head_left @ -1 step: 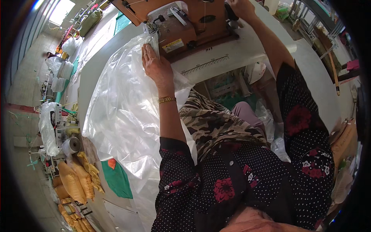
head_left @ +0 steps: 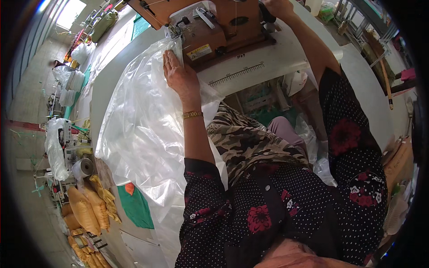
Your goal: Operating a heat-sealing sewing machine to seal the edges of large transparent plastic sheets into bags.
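Observation:
My left hand (head_left: 181, 80) lies flat with its fingers stretched out on a clear plastic sheet (head_left: 134, 125). Its fingertips are just short of the needle area of a brown sewing machine (head_left: 250, 33). The sheet's upper corner reaches under the machine's presser foot, and its crumpled bulk spreads over the table's left side and hangs off the front. At the top edge, my right hand (head_left: 280, 8) is curled on the machine's black handwheel (head_left: 267, 17); its fingers are partly cut off by the frame.
A printed ruler scale (head_left: 237, 74) runs along the pale tabletop (head_left: 295, 56) before the machine. Below it is an opening with a cluttered tray. Yellow bags (head_left: 85, 207), a white roll (head_left: 82, 168) and a green cloth (head_left: 135, 207) lie at the left. A wooden-handled stick (head_left: 386, 82) stands right.

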A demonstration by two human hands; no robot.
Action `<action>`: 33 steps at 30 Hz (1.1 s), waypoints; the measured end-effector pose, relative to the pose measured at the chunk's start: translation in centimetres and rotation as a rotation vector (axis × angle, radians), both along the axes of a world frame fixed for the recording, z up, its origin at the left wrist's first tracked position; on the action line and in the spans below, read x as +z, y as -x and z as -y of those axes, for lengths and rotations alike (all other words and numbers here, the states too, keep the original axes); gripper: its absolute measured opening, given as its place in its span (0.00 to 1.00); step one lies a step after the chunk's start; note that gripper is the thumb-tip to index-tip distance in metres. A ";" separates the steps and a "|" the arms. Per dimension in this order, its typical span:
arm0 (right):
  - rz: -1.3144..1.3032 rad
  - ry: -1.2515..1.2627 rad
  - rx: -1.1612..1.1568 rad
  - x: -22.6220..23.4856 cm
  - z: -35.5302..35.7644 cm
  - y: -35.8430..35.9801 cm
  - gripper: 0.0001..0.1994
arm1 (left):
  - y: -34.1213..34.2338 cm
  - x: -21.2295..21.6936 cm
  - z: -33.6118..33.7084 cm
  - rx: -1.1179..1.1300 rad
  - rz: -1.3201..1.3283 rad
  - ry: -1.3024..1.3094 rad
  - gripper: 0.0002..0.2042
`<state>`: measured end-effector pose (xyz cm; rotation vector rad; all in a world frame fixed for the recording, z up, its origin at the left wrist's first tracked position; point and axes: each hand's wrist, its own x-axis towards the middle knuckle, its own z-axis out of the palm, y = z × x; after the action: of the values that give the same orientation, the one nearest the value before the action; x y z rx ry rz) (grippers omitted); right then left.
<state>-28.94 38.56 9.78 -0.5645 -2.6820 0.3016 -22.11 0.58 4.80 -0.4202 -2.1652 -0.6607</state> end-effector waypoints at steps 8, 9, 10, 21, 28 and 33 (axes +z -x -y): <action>-0.184 -0.411 0.129 -3.7 -0.9 -0.3 0.13 | -0.1 -0.1 0.0 0.014 -0.069 0.019 0.27; -0.335 -0.580 0.140 -4.8 -1.2 -0.5 0.13 | 0.0 -0.1 -0.1 0.012 -0.009 0.018 0.29; -0.328 -0.576 0.137 -5.9 -1.2 -0.6 0.13 | 0.3 0.0 -0.2 0.016 -0.148 0.044 0.24; -0.541 -0.358 0.453 -6.2 -2.0 -2.6 0.14 | -0.2 0.0 -0.1 0.004 -0.041 0.026 0.28; -0.317 -0.079 -0.057 -3.3 -1.6 0.4 0.20 | 0.2 0.0 -0.8 -0.025 -0.028 0.032 0.28; -0.300 -0.116 0.028 -2.4 1.4 -1.2 0.21 | -0.2 -0.1 0.2 0.001 -0.023 0.039 0.28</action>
<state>-27.70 37.12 7.38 -0.4106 -2.4006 0.2168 -21.90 0.34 4.67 -0.4457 -2.1587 -0.6115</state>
